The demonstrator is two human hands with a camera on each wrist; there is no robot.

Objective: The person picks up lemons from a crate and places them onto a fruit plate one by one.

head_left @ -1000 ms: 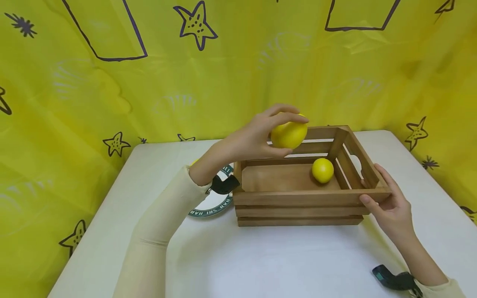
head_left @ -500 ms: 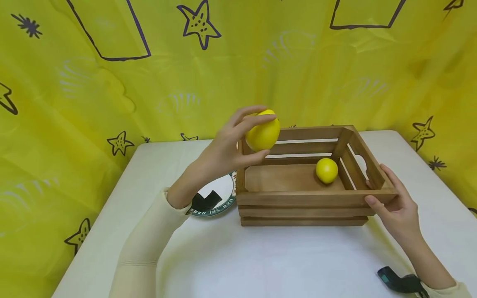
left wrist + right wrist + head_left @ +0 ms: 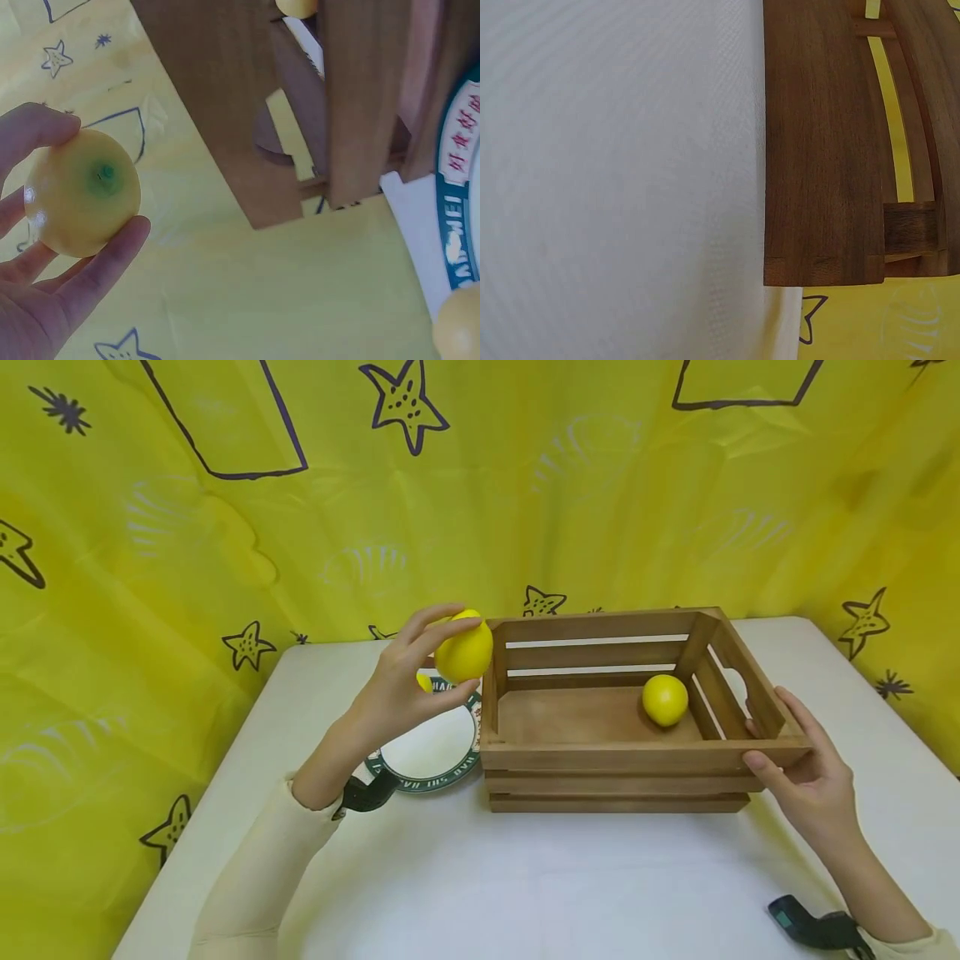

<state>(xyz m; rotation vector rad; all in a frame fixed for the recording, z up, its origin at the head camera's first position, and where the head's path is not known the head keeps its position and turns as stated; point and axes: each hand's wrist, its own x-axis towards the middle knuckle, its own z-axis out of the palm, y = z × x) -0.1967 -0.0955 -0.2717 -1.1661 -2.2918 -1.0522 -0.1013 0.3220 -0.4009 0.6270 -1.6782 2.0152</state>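
Observation:
My left hand (image 3: 393, 689) pinches a yellow lemon (image 3: 464, 648) between thumb and fingers. It holds the lemon in the air, just left of the wooden crate (image 3: 615, 781) and above the far rim of a plate (image 3: 429, 782). In the left wrist view, a green spot shows on the held lemon (image 3: 82, 195). Another lemon (image 3: 665, 700) lies inside the crate, toward its right end. My right hand (image 3: 813, 781) grips the crate's right end, thumb on the front corner. Its fingers are partly hidden behind the end wall. The right wrist view shows crate slats but not the hand.
Behind my left hand, part of another yellow fruit (image 3: 424, 682) shows at the plate's far side. The plate, with a green lettered rim, stands against the crate's left end. A white cloth (image 3: 525, 877) covers the table. A yellow patterned curtain (image 3: 480, 510) hangs behind.
My left hand has carried the lemon leftward, from above the crate to beyond its left end, and somewhat lower. More of the plate shows. My right hand keeps its grip on the crate.

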